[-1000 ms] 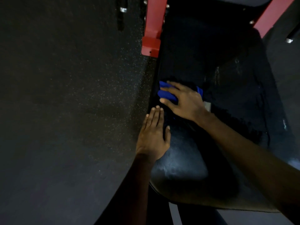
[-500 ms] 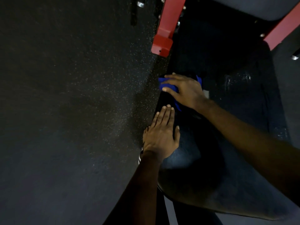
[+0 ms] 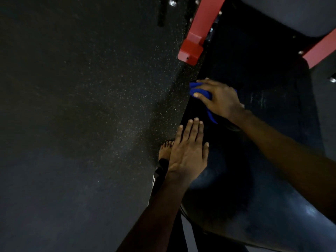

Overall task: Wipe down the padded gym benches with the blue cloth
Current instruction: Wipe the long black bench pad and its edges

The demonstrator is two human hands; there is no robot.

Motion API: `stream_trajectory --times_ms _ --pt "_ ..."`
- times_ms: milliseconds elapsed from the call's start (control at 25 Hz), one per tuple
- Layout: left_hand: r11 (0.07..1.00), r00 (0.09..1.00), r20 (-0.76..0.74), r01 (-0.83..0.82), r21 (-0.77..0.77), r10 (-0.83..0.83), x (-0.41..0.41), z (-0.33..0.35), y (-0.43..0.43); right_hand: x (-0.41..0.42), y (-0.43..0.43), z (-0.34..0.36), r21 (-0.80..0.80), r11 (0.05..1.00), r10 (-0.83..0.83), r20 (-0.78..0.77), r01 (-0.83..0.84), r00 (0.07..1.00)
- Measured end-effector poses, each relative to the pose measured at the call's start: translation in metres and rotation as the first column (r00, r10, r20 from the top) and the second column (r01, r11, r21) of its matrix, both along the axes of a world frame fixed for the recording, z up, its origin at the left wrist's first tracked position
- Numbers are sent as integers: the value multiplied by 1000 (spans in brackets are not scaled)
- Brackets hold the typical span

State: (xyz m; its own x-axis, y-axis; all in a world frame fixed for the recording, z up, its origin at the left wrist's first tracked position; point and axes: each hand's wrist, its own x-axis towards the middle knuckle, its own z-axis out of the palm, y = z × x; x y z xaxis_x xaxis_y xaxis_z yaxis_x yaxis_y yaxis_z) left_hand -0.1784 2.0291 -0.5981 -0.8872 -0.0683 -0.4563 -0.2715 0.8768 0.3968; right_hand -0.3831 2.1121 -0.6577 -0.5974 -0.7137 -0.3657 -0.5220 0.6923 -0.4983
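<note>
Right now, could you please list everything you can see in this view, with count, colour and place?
black padded gym bench: one, black, right half of view
blue cloth: one, blue, bunched at the bench's left edge
red metal frame bars: two, red, top of view, either side of the bench's far end
grey padded cushion: one, grey, top right corner
black speckled rubber floor: one, black, left half of view
black striped sandal: one, black with white stripes, on the floor beside the bench
foot: one, in the sandal
left hand: one, flat on the bench's left edge
right hand: one, holds the cloth against the bench
</note>
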Motion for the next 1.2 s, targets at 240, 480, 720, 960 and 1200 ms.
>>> stream_trajectory --times_ms 240,480,720,960,1200 --pt "991 999 33 -33 126 29 30 -10 -16 41 23 35 -84 987 140 73 -134 987" --pt "985 998 -15 -60 160 63 23 -3 -17 12 -29 12 108 985 142 -29 -138 989" --pt "968 969 -71 -231 98 238 53 21 -15 46 -1 43 16 971 236 80 -238 969" --pt "909 926 -92 -335 250 366 106 30 -17 55 -32 54 106 916 377 98 -387 921" --pt "928 948 -108 -264 263 300 110 22 -22 73 -41 66 146 857 473 158 -494 867"
